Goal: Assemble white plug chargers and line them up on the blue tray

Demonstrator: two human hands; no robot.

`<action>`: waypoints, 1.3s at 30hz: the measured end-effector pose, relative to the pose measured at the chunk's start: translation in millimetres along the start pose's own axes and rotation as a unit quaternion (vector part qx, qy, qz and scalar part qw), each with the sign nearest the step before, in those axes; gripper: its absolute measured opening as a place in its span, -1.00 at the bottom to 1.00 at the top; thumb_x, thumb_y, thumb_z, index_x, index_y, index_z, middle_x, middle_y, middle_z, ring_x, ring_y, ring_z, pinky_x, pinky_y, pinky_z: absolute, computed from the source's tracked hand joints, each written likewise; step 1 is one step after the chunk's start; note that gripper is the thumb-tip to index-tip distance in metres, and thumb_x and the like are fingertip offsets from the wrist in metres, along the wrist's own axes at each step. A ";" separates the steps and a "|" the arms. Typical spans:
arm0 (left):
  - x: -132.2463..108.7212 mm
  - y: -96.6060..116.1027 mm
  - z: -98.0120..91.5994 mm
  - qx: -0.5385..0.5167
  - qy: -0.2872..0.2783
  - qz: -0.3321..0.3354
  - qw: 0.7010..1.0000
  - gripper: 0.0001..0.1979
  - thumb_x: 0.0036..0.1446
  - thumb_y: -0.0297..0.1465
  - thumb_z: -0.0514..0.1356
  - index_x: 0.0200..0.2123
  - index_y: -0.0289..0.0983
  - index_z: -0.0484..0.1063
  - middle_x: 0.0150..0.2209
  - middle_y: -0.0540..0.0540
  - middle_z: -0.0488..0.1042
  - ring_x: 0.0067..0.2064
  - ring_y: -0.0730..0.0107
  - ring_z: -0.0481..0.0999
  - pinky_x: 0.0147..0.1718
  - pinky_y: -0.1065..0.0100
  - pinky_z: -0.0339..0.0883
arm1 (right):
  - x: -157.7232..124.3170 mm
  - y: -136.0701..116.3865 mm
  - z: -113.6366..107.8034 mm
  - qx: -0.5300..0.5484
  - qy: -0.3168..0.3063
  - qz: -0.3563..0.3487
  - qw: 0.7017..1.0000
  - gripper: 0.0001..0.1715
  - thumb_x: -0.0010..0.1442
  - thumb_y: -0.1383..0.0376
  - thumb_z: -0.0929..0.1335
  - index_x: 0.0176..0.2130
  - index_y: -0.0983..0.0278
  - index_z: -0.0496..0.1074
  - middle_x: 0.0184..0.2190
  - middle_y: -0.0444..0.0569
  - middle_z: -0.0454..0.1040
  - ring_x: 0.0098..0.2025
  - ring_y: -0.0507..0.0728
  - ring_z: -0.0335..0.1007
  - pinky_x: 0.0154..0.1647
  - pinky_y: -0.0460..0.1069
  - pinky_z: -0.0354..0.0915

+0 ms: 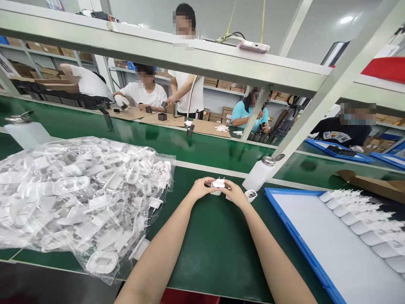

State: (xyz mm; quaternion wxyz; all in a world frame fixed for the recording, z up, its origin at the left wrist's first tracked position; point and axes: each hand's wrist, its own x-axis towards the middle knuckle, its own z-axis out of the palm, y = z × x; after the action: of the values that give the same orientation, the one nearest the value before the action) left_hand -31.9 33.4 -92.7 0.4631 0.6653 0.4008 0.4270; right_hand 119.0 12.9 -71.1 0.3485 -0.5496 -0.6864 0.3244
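Note:
My left hand [201, 188] and my right hand [234, 192] meet over the green table, both closed on one small white plastic part [218, 183]. Short prongs stick up from its top edge, so it looks like a plug housing. My fingers cover its sides. Just right of my right hand lies another white plastic piece [251, 195] with dark openings in its end. Behind that piece, a white pump bottle [257, 174] with a metal top leans in the view.
A clear plastic bag [79, 194] heaped with white plastic parts covers the left side. To the right, a blue-rimmed tray [294, 236] carries rows of white parts [363, 219]. Another pump bottle [27, 131] stands far left. Beyond the slanted post [303, 95], several co-workers handle black parts.

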 end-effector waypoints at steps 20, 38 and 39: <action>-0.6 2.1 -2.5 -0.017 -0.020 -0.015 1.000 -0.61 -0.32 -0.40 0.21 -0.29 -0.33 0.32 -0.33 -0.08 0.40 -0.32 0.43 0.36 -0.30 0.41 0.23 | -4.5 -7.9 -0.7 -0.033 0.032 -0.006 0.999 -0.74 -0.13 0.29 0.26 -0.32 0.23 0.32 -0.35 -0.10 0.39 -0.30 0.06 0.29 -0.25 -0.01 0.18; 31.9 43.6 -11.8 0.276 -0.109 -0.069 0.952 -0.85 -0.59 -0.43 0.26 -0.79 -0.29 0.33 -0.75 0.05 0.30 -0.50 0.37 0.36 -0.43 0.43 0.20 | 22.4 -40.7 -12.5 -0.306 -0.073 0.023 0.949 -0.83 -0.42 0.34 0.38 -0.76 0.24 0.25 -0.75 -0.18 0.29 -0.58 0.08 0.26 -0.58 -0.07 0.12; 37.6 48.6 -9.2 0.323 -0.116 -0.082 0.936 -0.82 -0.65 -0.47 0.27 -0.87 -0.29 0.27 -0.79 0.04 0.25 -0.50 0.33 0.36 -0.42 0.41 0.20 | 26.6 -44.7 -11.8 -0.320 -0.076 0.029 0.944 -0.77 -0.47 0.37 0.39 -0.82 0.25 0.21 -0.80 -0.18 0.24 -0.60 0.10 0.25 -0.60 -0.06 0.11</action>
State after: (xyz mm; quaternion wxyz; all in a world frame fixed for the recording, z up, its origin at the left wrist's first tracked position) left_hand -22.0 58.7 -36.8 0.3000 0.7888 0.5134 0.1554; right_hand 101.1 31.4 -24.4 0.0916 -0.6256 -0.7623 0.1381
